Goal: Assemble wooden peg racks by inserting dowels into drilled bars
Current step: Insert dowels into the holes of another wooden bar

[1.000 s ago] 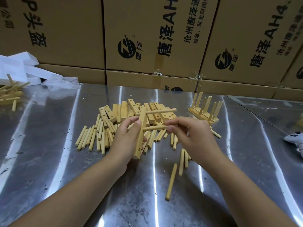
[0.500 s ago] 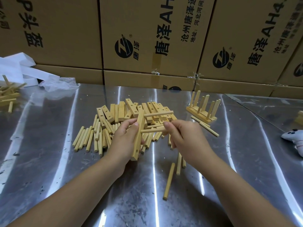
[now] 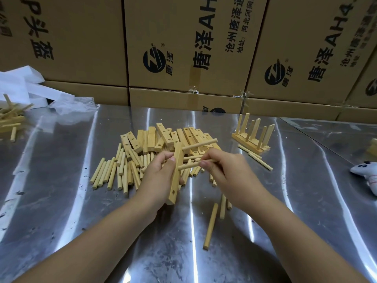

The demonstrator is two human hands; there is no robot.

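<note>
My left hand (image 3: 158, 176) grips a drilled wooden bar (image 3: 175, 180) held nearly upright above the table. One dowel (image 3: 201, 144) sticks out to the right from the bar's top hole. My right hand (image 3: 226, 174) pinches a second dowel (image 3: 188, 165), whose left end meets the bar at its middle hole. An empty hole shows near the bar's lower end. Behind the hands lies a pile of drilled bars (image 3: 163, 137), with loose dowels (image 3: 114, 172) spread to the left of it.
A finished peg rack (image 3: 252, 133) stands at the right rear on the steel table (image 3: 61, 201). Single dowels (image 3: 211, 225) lie near my right wrist. More wooden parts (image 3: 10, 119) sit far left. Cardboard boxes (image 3: 183, 48) wall the back; a white toy (image 3: 365, 172) lies right.
Both hands have stayed together at the bar. The second dowel's end has stayed at the middle hole, with my right hand pushing it towards the bar.
</note>
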